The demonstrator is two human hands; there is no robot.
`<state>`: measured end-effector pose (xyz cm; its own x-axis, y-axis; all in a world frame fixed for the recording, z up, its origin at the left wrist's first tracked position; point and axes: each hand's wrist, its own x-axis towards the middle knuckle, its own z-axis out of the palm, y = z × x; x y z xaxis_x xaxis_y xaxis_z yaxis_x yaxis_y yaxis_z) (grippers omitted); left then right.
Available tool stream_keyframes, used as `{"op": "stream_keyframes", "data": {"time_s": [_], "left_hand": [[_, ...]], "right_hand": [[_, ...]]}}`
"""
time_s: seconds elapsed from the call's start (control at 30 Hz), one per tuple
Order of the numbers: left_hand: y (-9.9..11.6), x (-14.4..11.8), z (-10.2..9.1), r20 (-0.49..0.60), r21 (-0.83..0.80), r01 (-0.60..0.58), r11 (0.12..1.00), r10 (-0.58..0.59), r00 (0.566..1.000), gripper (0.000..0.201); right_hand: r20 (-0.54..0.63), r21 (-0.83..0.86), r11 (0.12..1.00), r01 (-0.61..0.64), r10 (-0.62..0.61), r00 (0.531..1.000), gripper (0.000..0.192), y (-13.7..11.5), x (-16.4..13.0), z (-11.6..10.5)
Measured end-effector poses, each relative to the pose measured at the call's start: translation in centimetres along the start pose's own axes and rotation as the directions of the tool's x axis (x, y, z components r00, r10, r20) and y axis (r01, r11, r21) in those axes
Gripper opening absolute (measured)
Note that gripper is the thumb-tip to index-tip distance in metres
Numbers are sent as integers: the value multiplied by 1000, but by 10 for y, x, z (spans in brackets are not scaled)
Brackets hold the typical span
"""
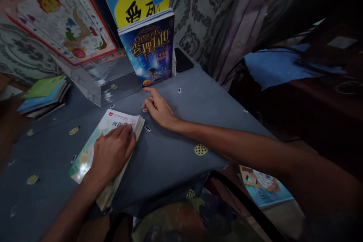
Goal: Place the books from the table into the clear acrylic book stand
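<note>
My left hand (112, 153) lies flat, palm down, on a pale paperback book (85, 155) that rests on the grey-blue tablecloth (170, 151). To its right my right hand (159, 109) rests on the cloth with its fingers loosely spread and nothing in it. Its fingertips are just in front of a dark blue book (150, 51), which stands upright with its cover towards me. The right hand is apart from both books.
A clear acrylic stand (104, 79) holds a colourful picture book (59, 19) behind the pale book. A stack of thin books (44, 96) lies at far left. A black phone (183, 59) lies behind the blue book. The table edge drops off at right; more books (263, 185) lie on the floor.
</note>
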<state>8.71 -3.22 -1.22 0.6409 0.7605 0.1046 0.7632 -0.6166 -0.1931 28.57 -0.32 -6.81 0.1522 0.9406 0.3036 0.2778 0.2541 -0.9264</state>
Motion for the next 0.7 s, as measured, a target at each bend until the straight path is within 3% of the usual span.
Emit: {"op": "stream_keyframes", "data": {"time_s": [0.27, 0.4, 0.53, 0.6, 0.7], "left_hand": [[0, -1, 2, -69, -16, -3, 1000, 2, 998, 32], [3, -4, 8, -78, -50, -15, 999, 11, 997, 33], [4, -6, 14, -50, -74, -1, 997, -2, 999, 36], [-2, -8, 15, -27, -89, -35, 995, 32, 999, 40], [-26, -18, 12, 30, -190, -182, 965, 191, 981, 52]], "right_hand": [[0, -27, 990, 135, -135, 991, 39, -15, -10, -5], [143, -139, 965, 222, -202, 969, 37, -21, -17, -7], [316, -326, 901, 287, -182, 931, 32, -17, -19, -5], [335, -382, 874, 302, -173, 926, 30, -15, -19, -4], [331, -417, 852, 316, -182, 926, 30, -15, -22, -3]]}}
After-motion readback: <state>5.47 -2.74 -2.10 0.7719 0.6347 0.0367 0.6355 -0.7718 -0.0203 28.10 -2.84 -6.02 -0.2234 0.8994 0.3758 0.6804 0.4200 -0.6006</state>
